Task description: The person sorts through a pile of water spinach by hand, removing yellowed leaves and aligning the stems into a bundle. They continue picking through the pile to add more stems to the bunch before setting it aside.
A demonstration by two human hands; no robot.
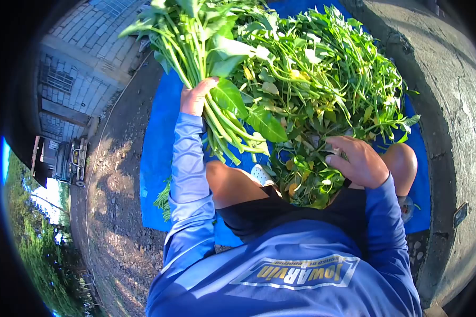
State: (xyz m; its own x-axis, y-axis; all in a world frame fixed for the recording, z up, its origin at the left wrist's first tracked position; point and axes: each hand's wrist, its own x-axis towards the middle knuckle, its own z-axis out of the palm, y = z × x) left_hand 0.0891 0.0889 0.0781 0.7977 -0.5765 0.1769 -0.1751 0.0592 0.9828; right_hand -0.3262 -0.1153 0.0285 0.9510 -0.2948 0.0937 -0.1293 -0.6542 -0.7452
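Note:
A bunch of long-stemmed leafy greens is in my left hand, which is wrapped round the stems, with the leaves pointing up and away and the cut ends toward my lap. My right hand is over the near edge of the loose pile of greens, its fingers bent and thumb apart from them; no stem shows between them. Some yellow leaves lie among the green ones. More loose leaves lie between my legs.
A blue tarp lies under the greens. A concrete wall or ledge runs along the right. Gravelly ground stretches to the left, with a parked vehicle and a block building beyond.

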